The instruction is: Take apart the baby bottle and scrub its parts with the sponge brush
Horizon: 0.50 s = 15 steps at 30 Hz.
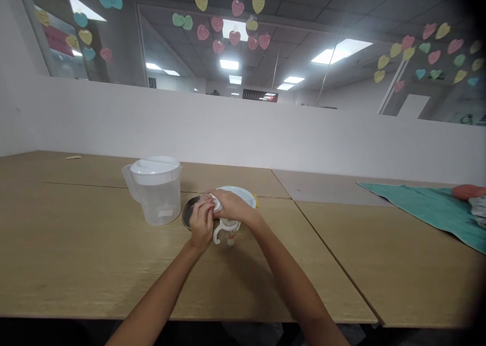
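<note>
We can't ID the white thing – L hand & R hand cover most of it. R hand also hides pt of the plate & top of the jar; L hand blocks pt of the tin. Jar's red mark – too small for us, same w/ writing on notes. Towel & red thing: cut at R edge. Forearms cut at btm.

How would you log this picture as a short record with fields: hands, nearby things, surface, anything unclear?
Left hand: fingers on a small white item
Right hand: gripping the same item
Near the hands: glass jug with white handle; metal dish and white plate, both partly hidden
Left: see-through pitcher, white lid on
Far right: teal towel
Surface: table
Unclear: what the white item is
</note>
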### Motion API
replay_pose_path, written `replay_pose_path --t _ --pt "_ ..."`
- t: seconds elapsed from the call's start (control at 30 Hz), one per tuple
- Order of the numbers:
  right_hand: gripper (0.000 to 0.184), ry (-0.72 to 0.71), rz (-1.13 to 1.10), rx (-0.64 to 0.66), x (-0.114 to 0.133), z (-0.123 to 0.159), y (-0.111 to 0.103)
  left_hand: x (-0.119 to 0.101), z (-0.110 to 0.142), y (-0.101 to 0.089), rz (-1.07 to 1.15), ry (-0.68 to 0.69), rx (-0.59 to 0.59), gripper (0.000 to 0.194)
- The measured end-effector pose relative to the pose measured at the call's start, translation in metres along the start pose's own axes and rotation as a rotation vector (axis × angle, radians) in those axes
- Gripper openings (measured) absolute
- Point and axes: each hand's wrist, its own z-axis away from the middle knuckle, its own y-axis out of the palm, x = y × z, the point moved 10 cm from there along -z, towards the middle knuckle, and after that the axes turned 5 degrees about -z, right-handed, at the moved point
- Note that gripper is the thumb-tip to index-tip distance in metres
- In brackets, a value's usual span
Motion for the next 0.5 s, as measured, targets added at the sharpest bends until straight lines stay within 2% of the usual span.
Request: replay_pose_path --t 0.07,0.13,0.3,0.37,0.5 --pt "0.032 0.024 0.046 0.017 -0.002 -0.002 0.002 -0.004 0.002 0.001 0.039 0.011 -0.011 0.011" --pt "0.024 0.030 0.038 0.018 -0.002 -0.002 -0.001 0.003 0.002 0.001 0.081 -0.065 -0.028 0.008" --pt "0.024 0.003 -0.021 0.006 0.002 -0.002 -0.008 0.036 0.002 0.007 0.203 -0.404 -0.033 0.017" --pt "0.026 -0.009 -0.004 -0.014 0.004 -0.003 -0.007 0.042 0.001 0.005 0.215 -0.462 -0.048 0.019" --pt "0.028 -0.003 0.090 -0.032 0.007 -0.004 -0.001 0.046 -0.001 0.001 0.237 -0.471 -0.080 0.018"
